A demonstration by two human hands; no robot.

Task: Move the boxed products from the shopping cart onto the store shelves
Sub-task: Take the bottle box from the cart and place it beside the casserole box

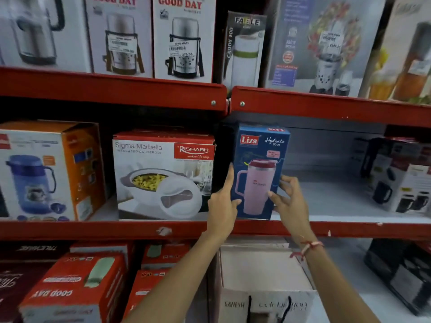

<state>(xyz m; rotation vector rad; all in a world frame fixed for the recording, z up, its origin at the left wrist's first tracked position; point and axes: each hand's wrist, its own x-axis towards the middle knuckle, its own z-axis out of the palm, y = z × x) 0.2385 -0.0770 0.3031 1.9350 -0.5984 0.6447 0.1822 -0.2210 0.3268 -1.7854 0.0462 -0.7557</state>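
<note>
The left hand (pixel 222 201) and right hand (pixel 288 201) clasped the blue Liza box (pixel 260 169) by its sides, upright at the front of the middle shelf (pixel 349 229), just right of the Rishabh casserole box (pixel 163 176). This box seemed almost placed, though the cart was out of view. Its front showed a pink handled tumbler.

My left palm (pixel 221 206) hides the blue box's (pixel 258 173) lower left edge; the kettle box (pixel 35 31) runs off frame.
</note>
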